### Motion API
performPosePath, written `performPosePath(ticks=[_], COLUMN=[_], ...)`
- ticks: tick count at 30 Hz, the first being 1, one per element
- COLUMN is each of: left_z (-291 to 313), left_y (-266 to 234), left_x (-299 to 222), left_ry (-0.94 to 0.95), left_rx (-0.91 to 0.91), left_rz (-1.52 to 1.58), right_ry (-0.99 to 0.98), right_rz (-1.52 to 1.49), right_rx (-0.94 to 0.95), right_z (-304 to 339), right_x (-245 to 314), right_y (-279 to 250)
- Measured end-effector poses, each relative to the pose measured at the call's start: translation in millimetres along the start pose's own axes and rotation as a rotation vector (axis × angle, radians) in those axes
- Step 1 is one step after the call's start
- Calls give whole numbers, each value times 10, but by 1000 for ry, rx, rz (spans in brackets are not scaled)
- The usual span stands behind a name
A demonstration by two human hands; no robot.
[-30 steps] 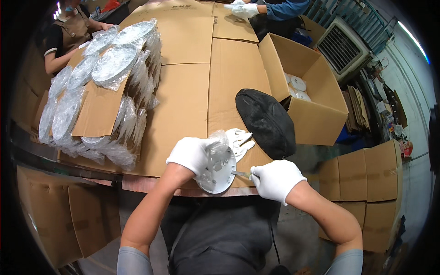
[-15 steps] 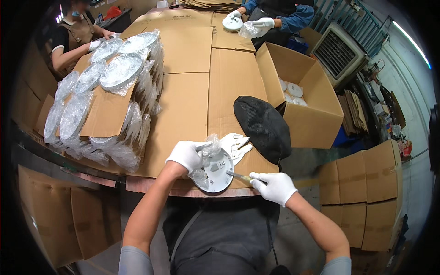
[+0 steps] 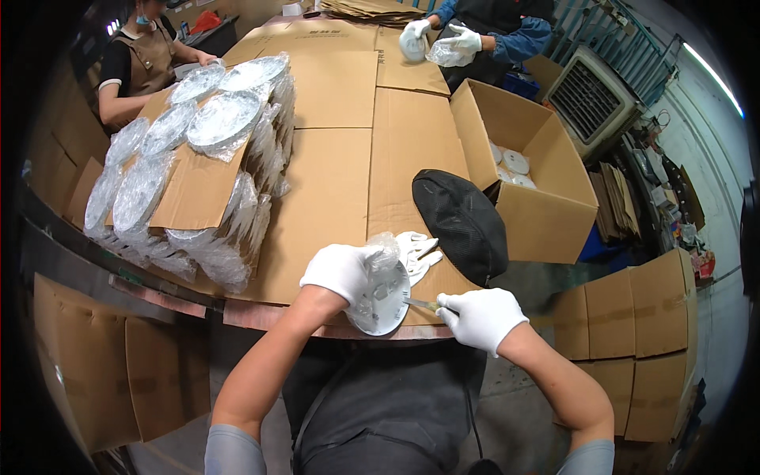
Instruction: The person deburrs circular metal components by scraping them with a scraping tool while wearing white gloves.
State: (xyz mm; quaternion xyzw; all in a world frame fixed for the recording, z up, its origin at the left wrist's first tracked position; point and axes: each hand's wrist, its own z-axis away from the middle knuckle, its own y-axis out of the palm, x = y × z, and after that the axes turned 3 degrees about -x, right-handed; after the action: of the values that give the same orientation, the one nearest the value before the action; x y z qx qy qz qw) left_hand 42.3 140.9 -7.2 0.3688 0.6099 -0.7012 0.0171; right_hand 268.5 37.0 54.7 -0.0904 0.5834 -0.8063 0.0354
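Gloved in white, my left hand (image 3: 339, 271) is closed on the left edge of a round, pale grey disc (image 3: 389, 310), with clear plastic film (image 3: 383, 255) bunched around its fingers. The disc is tilted at the table's front edge, and small raised bits show on its face. My right hand (image 3: 484, 318), also gloved, grips a slim tool (image 3: 426, 304) with a yellowish handle and a narrow metal blade. The blade's tip meets the disc's right rim. A spare pair of white gloves (image 3: 418, 255) lies just beyond the disc, beside a black mesh cap (image 3: 461, 226).
Film-wrapped discs (image 3: 225, 119) are stacked with cardboard sheets (image 3: 194, 194) at the left. An open carton (image 3: 546, 218) holding several discs stands at the right. Two co-workers handle pieces across the cardboard-covered table (image 3: 328, 166). Cartons (image 3: 633, 340) stand at the lower right.
My left hand has shifted right and the disc is tilted more steeply, showing a narrower face. The tool stays at its rim. Across the table, a co-worker's disc has been tipped up.
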Motion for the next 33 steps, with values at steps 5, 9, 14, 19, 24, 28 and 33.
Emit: performPosePath(ticks=[5,9,14,19,24,28,33], left_z=[-45,-64,-118,-92,-5,94,111], left_y=[31,111,180,266,254,159,188], left_x=[-39,207,287,416,349,187,185], left_ry=[23,27,-150,-96,-191,-107,-74], left_rx=[-2,-30,84,21,34,-75,-94], left_rz=[-24,105,219,247,295,254,144], right_ry=[-73,-56,-20,-10,61,-8,-2], right_rz=[125,102,-80,-300,-511,-297,-65], right_rx=[13,14,-110,-284,-237,-254,-103], right_z=[-83,-133,-4,52,41,98,96], right_x=[34,-32,-260,-356,-359,-335,-60], right_y=[15,30,326,719,777,519,114])
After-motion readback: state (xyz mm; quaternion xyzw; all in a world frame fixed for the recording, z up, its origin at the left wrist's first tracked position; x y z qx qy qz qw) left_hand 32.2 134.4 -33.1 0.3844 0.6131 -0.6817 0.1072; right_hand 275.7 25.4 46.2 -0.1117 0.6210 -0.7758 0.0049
